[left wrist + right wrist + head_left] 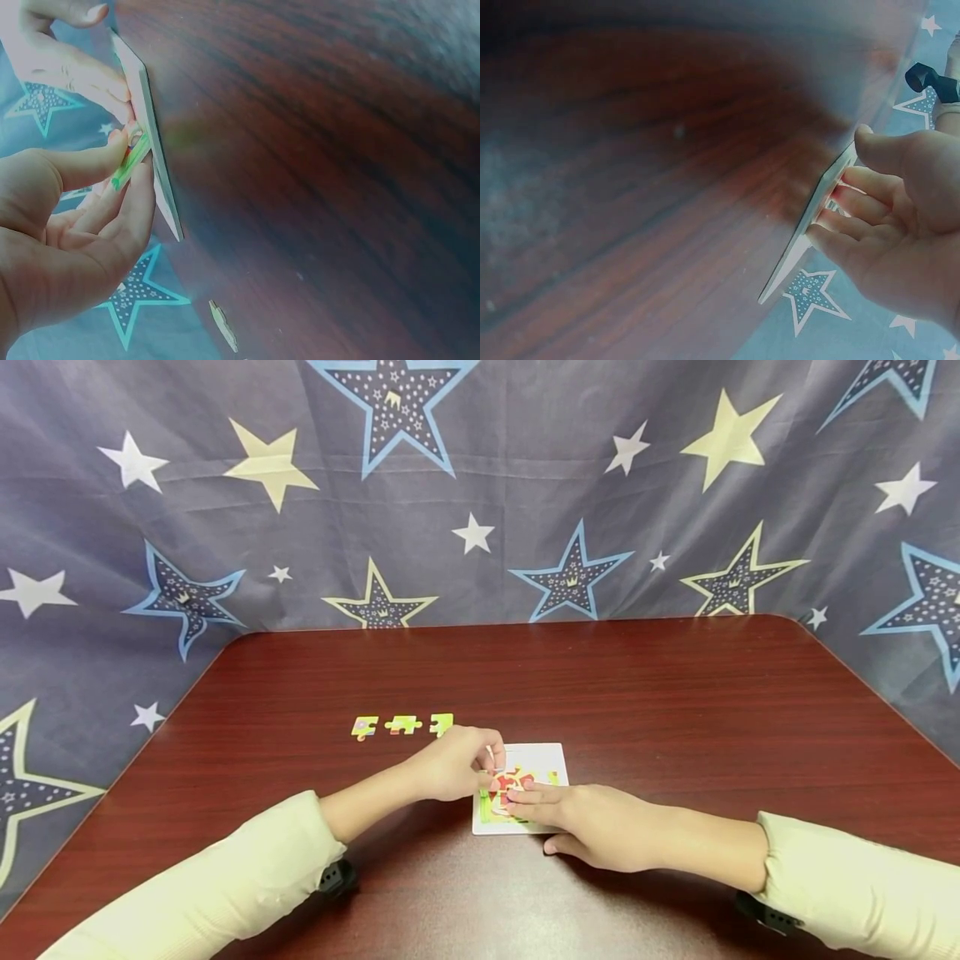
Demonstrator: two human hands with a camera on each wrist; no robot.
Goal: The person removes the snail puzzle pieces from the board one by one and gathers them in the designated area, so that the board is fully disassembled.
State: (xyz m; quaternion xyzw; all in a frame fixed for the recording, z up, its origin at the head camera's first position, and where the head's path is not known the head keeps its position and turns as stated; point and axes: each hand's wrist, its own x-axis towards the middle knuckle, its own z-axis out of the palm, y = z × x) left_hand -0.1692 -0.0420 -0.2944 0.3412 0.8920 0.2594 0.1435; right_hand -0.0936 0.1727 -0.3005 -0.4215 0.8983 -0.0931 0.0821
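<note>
A white puzzle board (553,755) lies on the table, with red, yellow and green puzzle pieces (495,814) in its middle. Over the board's left side, my left hand (453,764) pinches a green-edged puzzle piece (133,160) between thumb and fingers, tilted against the board. My right hand (600,822) reaches in from the right, its fingers laid on the pieces and its thumb by the board's near edge. Part of the picture is hidden beneath the hands.
Three loose puzzle pieces lie in a row behind my left hand: a left one (365,727), a middle one (404,724) and a right one (441,723). A star-patterned curtain (480,493) hangs behind the dark red table (675,693).
</note>
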